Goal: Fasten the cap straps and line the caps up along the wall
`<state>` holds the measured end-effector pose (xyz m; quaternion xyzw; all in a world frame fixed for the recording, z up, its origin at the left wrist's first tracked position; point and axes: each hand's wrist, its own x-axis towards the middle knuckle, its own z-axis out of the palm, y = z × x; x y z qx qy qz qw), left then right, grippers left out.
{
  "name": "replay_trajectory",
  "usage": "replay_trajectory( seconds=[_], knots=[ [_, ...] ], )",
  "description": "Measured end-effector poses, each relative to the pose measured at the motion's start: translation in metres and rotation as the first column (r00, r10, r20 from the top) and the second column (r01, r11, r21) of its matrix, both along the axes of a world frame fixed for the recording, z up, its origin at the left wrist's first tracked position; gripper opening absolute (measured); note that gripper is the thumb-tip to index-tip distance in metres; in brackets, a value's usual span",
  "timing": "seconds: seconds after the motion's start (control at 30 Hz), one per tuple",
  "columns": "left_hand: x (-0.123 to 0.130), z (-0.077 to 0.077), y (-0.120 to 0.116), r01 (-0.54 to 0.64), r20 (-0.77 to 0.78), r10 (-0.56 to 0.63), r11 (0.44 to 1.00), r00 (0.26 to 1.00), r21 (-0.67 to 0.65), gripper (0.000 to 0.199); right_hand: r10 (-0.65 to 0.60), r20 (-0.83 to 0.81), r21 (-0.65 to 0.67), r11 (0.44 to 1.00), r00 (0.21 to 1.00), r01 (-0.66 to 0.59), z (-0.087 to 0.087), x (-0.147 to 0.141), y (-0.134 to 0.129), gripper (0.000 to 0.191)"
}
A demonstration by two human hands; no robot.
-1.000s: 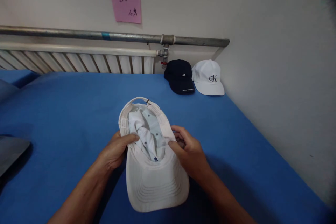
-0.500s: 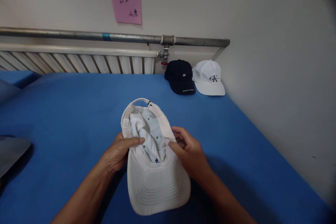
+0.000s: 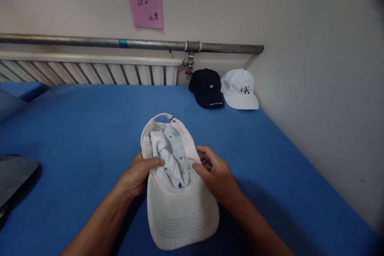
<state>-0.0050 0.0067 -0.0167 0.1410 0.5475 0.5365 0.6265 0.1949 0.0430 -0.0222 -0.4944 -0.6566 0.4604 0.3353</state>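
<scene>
A white baseball cap (image 3: 183,212) is held up between my hands, its inside facing me and its brim pointing toward me. The crown is partly folded inward, and a small dark blue mark shows inside near the brim. My left hand (image 3: 139,172) grips the left edge, thumb inside the cap and the other fingers hidden behind it. On the opposite edge, my right hand (image 3: 214,170) pinches the rim, with its thumb on the sweatband and fingers curled at the outer side. The adjustment strap is at the far end.
A black cap (image 3: 207,88) and a white cap with dark letters (image 3: 240,90) sit side by side at the back of the blue surface (image 3: 90,128). Behind are a radiator (image 3: 129,74) and a metal pipe (image 3: 90,42). A grey object (image 3: 15,176) lies at left.
The whole view has shifted very slightly. My hands keep the same hold on the white cap, which sits slightly lower in view.
</scene>
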Motion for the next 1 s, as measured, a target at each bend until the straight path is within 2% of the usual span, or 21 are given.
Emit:
replay_trajectory(
  seconds=[0.13,0.3,0.53,0.83,1.0],
  knots=[
    [-0.004,-0.002,0.001,0.006,-0.024,-0.006,1.0,1.0,0.01,0.031,-0.001,0.029,0.019,1.0,1.0,0.0,0.003,0.001,0.0,0.032],
    [-0.009,0.0,0.005,-0.134,-0.111,0.146,0.985,0.983,0.108,0.028,-0.002,0.039,0.027,1.0,0.999,0.001,0.005,0.001,-0.001,0.032],
    [-0.015,0.005,0.009,-0.233,-0.097,0.247,0.962,0.964,0.141,0.028,-0.007,0.06,0.052,0.999,0.998,0.004,0.003,0.0,-0.001,0.031],
    [-0.017,0.007,0.009,-0.264,-0.145,0.286,0.953,0.947,0.152,0.026,-0.01,0.112,0.09,0.996,0.994,-0.001,0.001,0.001,0.0,0.028],
    [-0.019,0.009,0.008,-0.261,-0.122,0.281,0.952,0.952,0.157,0.028,0.01,0.115,0.097,0.995,0.993,-0.021,0.001,0.001,-0.001,0.028]
  ],
)
